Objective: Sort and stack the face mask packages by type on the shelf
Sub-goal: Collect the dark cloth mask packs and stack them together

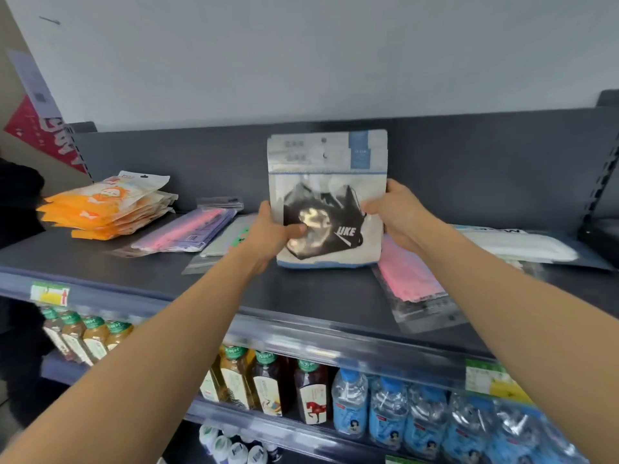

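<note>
Upright on the dark top shelf (301, 296) stand black face mask packages (326, 182), clear bags with white-blue headers, one behind another. My left hand (273, 234) grips their left edge, thumb across the front. My right hand (392, 212) grips the right edge. An orange package stack (107, 205) lies at the far left. Pink-purple packages (191, 234) lie beside it, then a pale package with a green label (231, 241). A pink mask package (415, 279) lies flat at the right, partly under the held ones. White mask packages (522, 246) lie at the far right.
The shelf's dark back panel (201, 152) rises behind the packages, with a slotted upright (599, 182) at the right. Below, a lower shelf holds tea bottles (268, 383) and blue-labelled water bottles (402, 413). A price rail (335, 339) runs along the front edge.
</note>
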Tool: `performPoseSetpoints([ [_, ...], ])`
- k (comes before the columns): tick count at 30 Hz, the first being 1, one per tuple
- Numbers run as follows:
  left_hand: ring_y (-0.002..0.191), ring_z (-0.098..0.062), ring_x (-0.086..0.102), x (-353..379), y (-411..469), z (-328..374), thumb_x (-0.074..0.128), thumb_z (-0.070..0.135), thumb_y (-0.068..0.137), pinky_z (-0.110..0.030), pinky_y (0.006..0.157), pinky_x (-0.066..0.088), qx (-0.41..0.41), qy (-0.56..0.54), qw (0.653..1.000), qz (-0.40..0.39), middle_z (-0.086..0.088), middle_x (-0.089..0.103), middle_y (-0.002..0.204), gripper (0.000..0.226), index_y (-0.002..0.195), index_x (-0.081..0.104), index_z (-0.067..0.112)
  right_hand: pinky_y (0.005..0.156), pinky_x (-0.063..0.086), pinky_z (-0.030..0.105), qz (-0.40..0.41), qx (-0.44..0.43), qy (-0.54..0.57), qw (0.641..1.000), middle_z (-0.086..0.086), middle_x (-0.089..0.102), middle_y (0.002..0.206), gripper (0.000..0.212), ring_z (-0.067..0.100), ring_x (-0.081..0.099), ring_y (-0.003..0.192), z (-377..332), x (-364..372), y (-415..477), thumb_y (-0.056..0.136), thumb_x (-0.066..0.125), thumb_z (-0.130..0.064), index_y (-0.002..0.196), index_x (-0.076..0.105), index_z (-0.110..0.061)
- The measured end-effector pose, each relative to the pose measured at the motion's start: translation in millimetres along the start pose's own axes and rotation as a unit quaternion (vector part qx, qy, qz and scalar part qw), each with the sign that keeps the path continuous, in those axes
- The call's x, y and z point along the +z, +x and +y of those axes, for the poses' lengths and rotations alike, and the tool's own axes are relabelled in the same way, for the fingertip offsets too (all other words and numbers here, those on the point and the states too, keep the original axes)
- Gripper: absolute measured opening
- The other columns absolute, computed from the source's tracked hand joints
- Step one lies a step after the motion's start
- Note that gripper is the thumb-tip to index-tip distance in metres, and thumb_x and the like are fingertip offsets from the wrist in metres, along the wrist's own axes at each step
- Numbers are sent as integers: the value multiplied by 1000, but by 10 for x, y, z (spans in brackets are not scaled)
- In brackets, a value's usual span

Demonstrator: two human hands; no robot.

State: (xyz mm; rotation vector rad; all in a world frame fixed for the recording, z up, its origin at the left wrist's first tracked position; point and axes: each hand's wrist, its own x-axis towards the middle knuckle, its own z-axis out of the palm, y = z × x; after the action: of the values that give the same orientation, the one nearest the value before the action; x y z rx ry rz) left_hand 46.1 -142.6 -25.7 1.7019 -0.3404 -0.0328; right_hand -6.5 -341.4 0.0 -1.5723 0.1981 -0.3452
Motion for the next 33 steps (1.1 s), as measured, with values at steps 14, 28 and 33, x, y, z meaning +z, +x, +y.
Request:
performPoseSetpoints([
  [14, 111, -18, 55, -168, 189, -354, 68, 17, 87, -28, 91, 43, -1, 31, 994, -106, -2, 55, 120, 45, 118, 36, 13, 94, 53, 42, 38, 38, -58, 997, 8, 67, 115, 54, 24, 65, 105, 340, 278, -74, 75, 70, 0, 125, 51, -9],
  [28, 100, -26, 66, -293, 352, -157, 78, 15, 76, -39, 91, 54, -5, -24, 999, -48, -8, 68, 111, 52, 119, 51, 6, 91, 54, 37, 107, 1, -64, 992, 4, 65, 115, 46, 21, 65, 101, 209, 381, 30, 81, 73, -23, 121, 53, -11],
  [33, 96, -27, 66, -593, 338, -88, 77, 7, 76, -35, 83, 54, -42, -46, 998, -17, -12, 67, 115, 55, 124, 49, 4, 92, 54, 40, 43, 3, -41, 998, 4, 67, 114, 45, 21, 66, 101, 176, 670, 197, 81, 73, -22, 121, 56, -11],
])
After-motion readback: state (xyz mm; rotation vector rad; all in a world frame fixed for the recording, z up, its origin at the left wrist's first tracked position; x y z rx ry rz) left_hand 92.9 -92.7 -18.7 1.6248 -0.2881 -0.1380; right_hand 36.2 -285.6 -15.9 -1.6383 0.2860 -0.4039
